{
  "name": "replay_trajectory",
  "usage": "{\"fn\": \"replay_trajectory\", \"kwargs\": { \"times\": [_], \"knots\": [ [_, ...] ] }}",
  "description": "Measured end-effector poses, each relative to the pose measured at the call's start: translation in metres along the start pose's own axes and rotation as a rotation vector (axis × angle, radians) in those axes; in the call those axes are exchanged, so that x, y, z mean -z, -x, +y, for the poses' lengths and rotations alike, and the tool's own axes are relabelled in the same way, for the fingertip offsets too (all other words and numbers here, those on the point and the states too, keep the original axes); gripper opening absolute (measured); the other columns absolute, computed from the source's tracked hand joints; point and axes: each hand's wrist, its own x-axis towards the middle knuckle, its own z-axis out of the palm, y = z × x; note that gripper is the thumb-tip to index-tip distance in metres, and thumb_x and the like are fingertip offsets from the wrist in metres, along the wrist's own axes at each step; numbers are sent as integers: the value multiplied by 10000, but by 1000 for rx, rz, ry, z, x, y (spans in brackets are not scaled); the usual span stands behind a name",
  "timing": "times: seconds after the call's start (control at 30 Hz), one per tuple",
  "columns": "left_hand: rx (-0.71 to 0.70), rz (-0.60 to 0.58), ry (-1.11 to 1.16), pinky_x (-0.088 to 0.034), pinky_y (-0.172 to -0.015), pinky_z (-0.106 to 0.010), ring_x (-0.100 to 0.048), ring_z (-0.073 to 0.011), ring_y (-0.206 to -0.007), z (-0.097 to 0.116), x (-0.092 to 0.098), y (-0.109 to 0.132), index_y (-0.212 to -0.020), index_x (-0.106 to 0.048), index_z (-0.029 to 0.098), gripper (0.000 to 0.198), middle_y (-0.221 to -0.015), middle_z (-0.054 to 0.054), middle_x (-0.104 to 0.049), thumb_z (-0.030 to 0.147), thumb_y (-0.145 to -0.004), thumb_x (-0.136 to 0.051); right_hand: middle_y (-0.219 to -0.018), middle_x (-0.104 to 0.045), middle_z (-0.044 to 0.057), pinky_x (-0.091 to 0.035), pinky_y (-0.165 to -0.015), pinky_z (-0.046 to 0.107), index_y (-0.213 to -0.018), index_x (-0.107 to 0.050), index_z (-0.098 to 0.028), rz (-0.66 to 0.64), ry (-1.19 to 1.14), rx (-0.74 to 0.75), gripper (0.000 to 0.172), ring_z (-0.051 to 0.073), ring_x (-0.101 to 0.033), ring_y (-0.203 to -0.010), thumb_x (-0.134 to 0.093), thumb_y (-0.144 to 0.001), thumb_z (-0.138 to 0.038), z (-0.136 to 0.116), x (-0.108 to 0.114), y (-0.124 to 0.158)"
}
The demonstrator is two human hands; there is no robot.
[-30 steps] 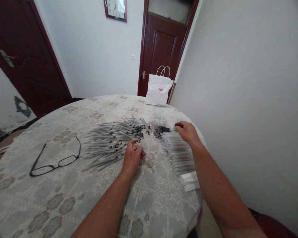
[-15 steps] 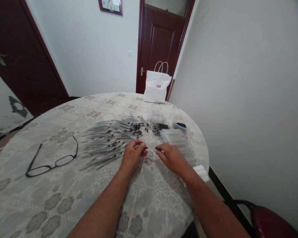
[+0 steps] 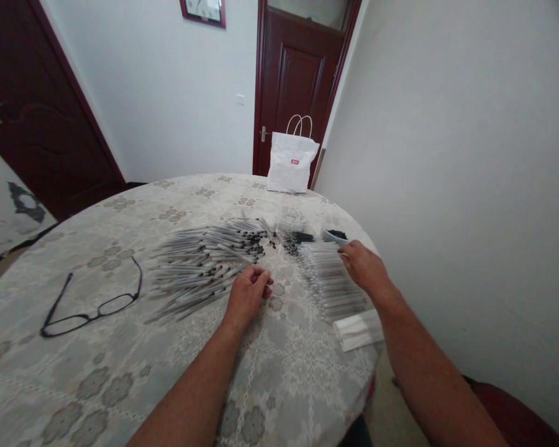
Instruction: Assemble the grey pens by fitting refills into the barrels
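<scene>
My left hand (image 3: 250, 287) rests above the tablecloth with thumb and fingers pressed together; whatever is between them is too small or hidden to make out. It is beside a spread of thin grey-white sticks (image 3: 190, 273) with dark ends. My right hand (image 3: 361, 264) is over the far right end of a row of translucent white tubes (image 3: 328, 273), close to a small bowl (image 3: 328, 238) of little black pieces (image 3: 338, 234). Its fingers are pinched, with a dark speck at the tips that I cannot name. Black-tipped slim pieces (image 3: 299, 241) lie left of the bowl.
Black-framed glasses (image 3: 90, 315) lie unfolded at the left. A folded white cloth or tissue (image 3: 358, 330) lies at the right edge. A clear plastic bag (image 3: 292, 218) and a white paper bag (image 3: 292, 164) are farther back on the round table (image 3: 121, 236). A wall stands at right.
My right hand has moved away from the left hand, to the right and farther back, toward the bowl. The left hand has stayed nearly in place. The view has shifted slightly.
</scene>
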Motion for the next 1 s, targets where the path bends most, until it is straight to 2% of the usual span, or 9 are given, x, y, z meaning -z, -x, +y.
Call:
{"fn": "replay_trajectory", "kwargs": {
  "times": [0.13,0.4,0.47,0.53,0.6,0.67,0.83,1.0],
  "knots": [
    [-3,13,-30,-477,-531,-255,-619,-132,-520,0,1,0,-830,-614,182,302,-781,-46,-735,483,-818,-642,-1179,-663,89,-479,-763,295,-1173,-718,-263,-46,35,-47,277,215,-667,-960,-488,-1018,-270,14,-11,-15],
    [0,19,-84,-476,-521,-255,-628,-144,-530,-2,2,-2,-841,-616,185,296,-793,-59,-737,481,-831,-621,-1210,-671,116,-481,-949,311,-1198,-713,-207,22,-128,29,310,236,-649,-1085,-494,-979,-228,25,-38,-21],
    [-3,13,-94,-478,-523,-256,-629,-143,-532,-2,3,-2,-838,-617,186,298,-800,-59,-738,484,-834,-615,-1217,-678,142,-458,-1025,347,-1199,-718,-175,95,-222,-43,338,256,-631,-1138,-481,-963,-226,32,-44,-20],
    [1,13,-90,-481,-527,-255,-626,-141,-531,-2,3,-2,-836,-618,187,298,-804,-56,-739,485,-832,-615,-1208,-698,160,-430,-1078,392,-1195,-726,-150,161,-392,-205,368,273,-627,-1161,-476,-934,-224,39,-50,-19],
    [3,17,-84,-481,-532,-255,-623,-139,-530,-3,2,-2,-834,-621,187,301,-798,-51,-737,488,-827,-622,-1157,-733,147,-434,-1081,419,-1177,-742,-154,178,-578,-351,391,272,-646,-1138,-476,-898,-224,45,-56,-18],
    [2,15,-89,-481,-536,-255,-622,-139,-532,-3,2,-2,-833,-622,187,303,-787,-46,-734,490,-828,-624,-1084,-765,107,-472,-1042,416,-1160,-755,-182,162,-702,-411,407,255,-674,-1092,-476,-867,-233,48,-61,-17],
    [-2,16,-108,-465,-524,-251,-615,-136,-520,-4,2,-3,-824,-619,188,298,-771,-42,-732,486,-835,-621,-1023,-790,64,-525,-962,351,-1121,-782,-205,149,-820,-411,414,229,-706,-1036,-514,-814,-273,42,-70,-16],
    [-18,22,-122,-462,-524,-252,-612,-138,-515,-5,3,-3,-813,-624,189,295,-761,-49,-735,482,-837,-625,-1221,-752,69,-466,-1070,401,-1203,-756,-193,113,-931,-348,458,240,-662,-1168,-538,-817,-308,41,-74,-16]
  ]
}}
